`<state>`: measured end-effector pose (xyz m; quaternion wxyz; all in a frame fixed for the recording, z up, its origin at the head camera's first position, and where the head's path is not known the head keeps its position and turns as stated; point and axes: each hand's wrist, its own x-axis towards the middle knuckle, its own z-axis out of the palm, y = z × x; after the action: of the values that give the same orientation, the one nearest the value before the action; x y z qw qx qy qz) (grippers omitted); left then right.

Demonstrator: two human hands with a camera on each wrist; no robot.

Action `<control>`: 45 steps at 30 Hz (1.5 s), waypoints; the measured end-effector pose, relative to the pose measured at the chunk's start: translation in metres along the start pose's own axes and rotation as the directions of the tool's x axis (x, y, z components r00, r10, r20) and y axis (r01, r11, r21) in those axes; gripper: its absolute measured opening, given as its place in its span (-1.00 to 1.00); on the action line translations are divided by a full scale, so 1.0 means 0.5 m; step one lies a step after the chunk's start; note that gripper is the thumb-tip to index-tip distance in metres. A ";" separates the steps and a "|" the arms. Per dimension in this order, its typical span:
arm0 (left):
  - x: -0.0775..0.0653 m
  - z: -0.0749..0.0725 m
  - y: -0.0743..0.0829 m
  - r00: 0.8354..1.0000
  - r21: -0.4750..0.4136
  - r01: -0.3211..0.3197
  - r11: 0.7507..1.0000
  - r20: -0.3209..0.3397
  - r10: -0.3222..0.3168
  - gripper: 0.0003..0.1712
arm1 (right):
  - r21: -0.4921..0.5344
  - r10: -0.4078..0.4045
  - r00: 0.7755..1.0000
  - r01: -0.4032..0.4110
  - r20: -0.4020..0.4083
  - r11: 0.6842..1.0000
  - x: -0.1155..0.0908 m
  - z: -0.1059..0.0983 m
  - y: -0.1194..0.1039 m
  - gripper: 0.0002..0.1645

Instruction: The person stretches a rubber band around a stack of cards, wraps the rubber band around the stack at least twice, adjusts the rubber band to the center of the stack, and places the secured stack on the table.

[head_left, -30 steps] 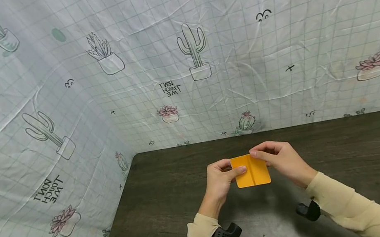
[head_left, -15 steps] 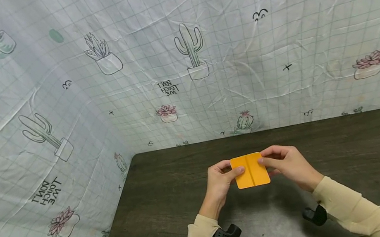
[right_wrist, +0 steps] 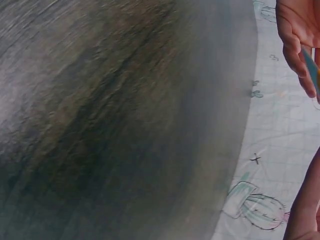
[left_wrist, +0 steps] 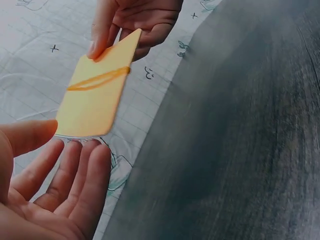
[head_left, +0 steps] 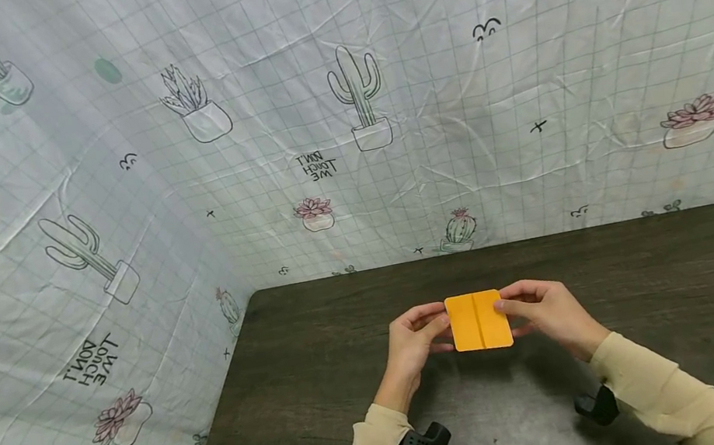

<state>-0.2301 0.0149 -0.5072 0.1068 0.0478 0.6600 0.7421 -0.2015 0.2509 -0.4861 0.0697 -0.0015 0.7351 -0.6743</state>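
An orange-yellow square card (head_left: 479, 322) with rounded corners is held up above the table, a darker orange line running down its middle. In the right wrist view only a sliver of it shows, with a teal edge. My right hand (head_left: 545, 313) pinches its right side, thumb on the front face and fingers behind. At the card's left edge is my left hand (head_left: 413, 343). Seen from the left wrist, that hand's thumb (left_wrist: 35, 136) meets a corner, while its fingers (left_wrist: 92, 185) are extended and spread beside the edge, not curled round it.
Below the hands lies a dark wood-grain table (head_left: 327, 385). A white gridded cloth (head_left: 439, 122) printed with cactus drawings hangs behind it and at the sides. Each wrist wears a black camera mount (head_left: 425, 441).
My right hand shifted from the card's top edge to its right side. My left thumb slid off the card's face to its edge. The card moved slightly right.
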 end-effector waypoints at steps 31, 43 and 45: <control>0.003 -0.009 -0.029 0.998 0.092 0.045 0.995 0.030 -0.048 -0.68 | -0.340 0.195 0.980 -0.167 0.051 0.925 0.011 -0.036 0.067 -0.44; 0.012 -0.042 0.020 0.982 0.438 -0.187 0.879 0.047 0.186 -0.82 | -0.578 -0.021 0.999 0.041 0.041 0.815 0.006 -0.087 0.027 -0.49; 0.016 -0.050 0.031 0.971 0.521 -0.226 0.823 0.053 0.233 -0.76 | -0.635 -0.085 0.996 0.082 0.027 0.768 0.007 -0.101 0.019 -0.48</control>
<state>-0.2447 -0.0095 -0.4955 -0.0044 0.1493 0.8268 0.5423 -0.2095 0.3017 -0.4919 0.0338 -0.0564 0.9189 -0.3890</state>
